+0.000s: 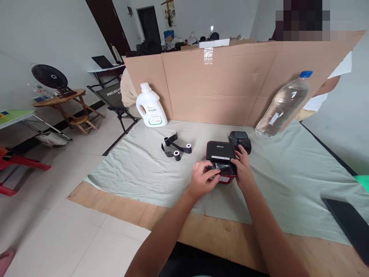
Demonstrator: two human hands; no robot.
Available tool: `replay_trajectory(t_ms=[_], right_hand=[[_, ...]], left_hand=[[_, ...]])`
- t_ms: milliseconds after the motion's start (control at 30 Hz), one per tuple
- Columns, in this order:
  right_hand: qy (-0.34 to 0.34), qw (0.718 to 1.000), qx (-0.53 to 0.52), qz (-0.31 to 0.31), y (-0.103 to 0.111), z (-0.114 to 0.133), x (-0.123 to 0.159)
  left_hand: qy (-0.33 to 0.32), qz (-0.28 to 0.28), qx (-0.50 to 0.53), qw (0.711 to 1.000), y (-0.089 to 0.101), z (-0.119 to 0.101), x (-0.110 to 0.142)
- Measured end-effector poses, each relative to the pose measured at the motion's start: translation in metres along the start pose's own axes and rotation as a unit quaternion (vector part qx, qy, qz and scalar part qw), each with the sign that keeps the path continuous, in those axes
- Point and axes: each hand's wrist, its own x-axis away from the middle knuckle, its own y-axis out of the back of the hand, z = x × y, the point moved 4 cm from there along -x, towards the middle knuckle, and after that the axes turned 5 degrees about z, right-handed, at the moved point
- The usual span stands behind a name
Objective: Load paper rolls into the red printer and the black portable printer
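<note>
A small red and black label printer (220, 154) stands with its lid up on the pale green cloth (288, 181). My left hand (201, 177) is at its open front, fingers curled and pinching a dark roll inside the compartment. My right hand (243, 169) grips the printer's right side, fingers bent round its edge. A second, black printer (240, 140) sits just behind, to the right. Two black ribbon rolls with white cores (176, 148) lie loose to the left of the red printer.
A white detergent jug (150, 105) and a clear water bottle (284, 105) lean by the cardboard screen (225, 84) at the back. A dark phone (350, 225) lies at the right edge. Another person stands behind the screen on the right. Chairs and a fan are at left.
</note>
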Motion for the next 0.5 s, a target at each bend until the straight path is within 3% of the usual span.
replay_trajectory(t_ms=[133,267,500], right_hand=[[-0.021,0.999,-0.044,0.007,-0.002,0.001,0.001],[-0.036,0.996,-0.080,-0.001,-0.003,0.002,0.001],[-0.015,0.989,-0.144,-0.036,-0.004,-0.004,0.007]], left_hand=[[0.063,0.040,0.008,0.997,0.001,0.011,-0.003],[0.065,0.069,0.023,0.995,-0.004,0.021,-0.005],[0.064,0.038,0.030,0.997,-0.005,0.021,-0.003]])
